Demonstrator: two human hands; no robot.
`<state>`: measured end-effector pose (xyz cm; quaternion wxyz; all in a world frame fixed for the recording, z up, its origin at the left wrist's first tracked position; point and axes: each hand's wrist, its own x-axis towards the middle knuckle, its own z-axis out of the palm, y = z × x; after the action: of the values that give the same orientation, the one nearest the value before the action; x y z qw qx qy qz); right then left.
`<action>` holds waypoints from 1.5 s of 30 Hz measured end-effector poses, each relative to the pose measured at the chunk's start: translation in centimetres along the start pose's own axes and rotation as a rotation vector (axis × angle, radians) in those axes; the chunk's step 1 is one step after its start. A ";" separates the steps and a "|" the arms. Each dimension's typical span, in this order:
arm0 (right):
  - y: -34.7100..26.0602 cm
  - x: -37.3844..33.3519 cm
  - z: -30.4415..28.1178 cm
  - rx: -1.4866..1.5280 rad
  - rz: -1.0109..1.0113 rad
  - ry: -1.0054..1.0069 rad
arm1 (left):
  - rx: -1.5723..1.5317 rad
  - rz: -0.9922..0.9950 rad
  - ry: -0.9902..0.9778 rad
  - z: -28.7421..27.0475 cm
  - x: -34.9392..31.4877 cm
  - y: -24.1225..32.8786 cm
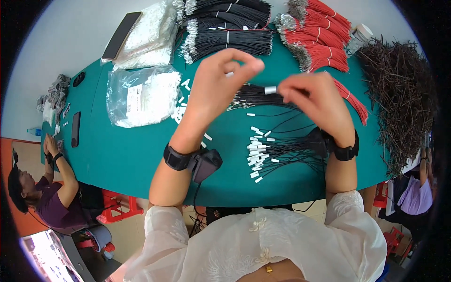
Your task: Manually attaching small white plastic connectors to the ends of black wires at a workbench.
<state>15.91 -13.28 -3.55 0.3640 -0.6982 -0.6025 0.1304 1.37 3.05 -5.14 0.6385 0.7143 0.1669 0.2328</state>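
Observation:
My left hand (218, 80) is raised over the table, thumb and index fingertip brought together. A small white piece (229, 74) shows inside the curl of its fingers; whether it is held I cannot tell. My right hand (312, 96) is also closed in a pinch, its fingertips blurred. Beside those fingertips, a white band or sleeve (270, 90) shows against a bundle of black wires (256, 96). Nearer me, under my right wrist, lie black wires (291, 149) with white connector housings (257, 152) on their left ends.
Black wire bundles (228, 42) and red wire bundles (324, 35) lie at the back. Clear bags of white housings (157, 96) and loose housings are on the left. A dark heap of short strands (399, 98) covers the right end. A co-worker (51, 188) sits at the left.

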 end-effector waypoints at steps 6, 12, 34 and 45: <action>0.8 -0.1 2.8 -0.254 -0.076 -0.491 | -0.866 -0.117 0.159 -0.1 0.2 -0.6; 5.6 1.8 6.1 -0.365 -0.076 -0.022 | -1.204 -0.298 0.071 -0.2 0.3 -1.4; 2.5 1.4 0.2 0.144 0.042 0.075 | -0.775 -0.118 0.299 0.4 0.0 -1.2; 1.0 1.2 1.5 0.281 0.061 0.001 | -0.469 0.025 0.072 1.6 -0.3 -1.5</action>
<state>16.04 -11.61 -4.99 0.4541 -0.6585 -0.5568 0.2241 2.14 1.75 -6.79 0.7777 0.5396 0.1223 0.2984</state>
